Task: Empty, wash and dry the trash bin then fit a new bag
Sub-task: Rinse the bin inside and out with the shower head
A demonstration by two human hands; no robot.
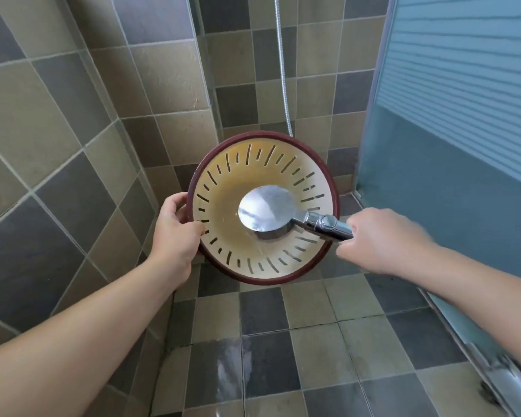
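Observation:
A round trash bin with a dark red rim and a cream slotted inside is held up over the shower floor, its mouth facing me. My left hand grips its left rim, thumb inside the wall. My right hand is closed on the handle of a chrome shower head, whose round head sits inside the bin's mouth, facing down into it. Water glistens at the bottom of the bin.
Tiled walls in grey and beige close in at left and back. A frosted glass shower door with a metal bottom rail stands at right. The metal shower hose hangs down the back wall. The tiled floor is wet.

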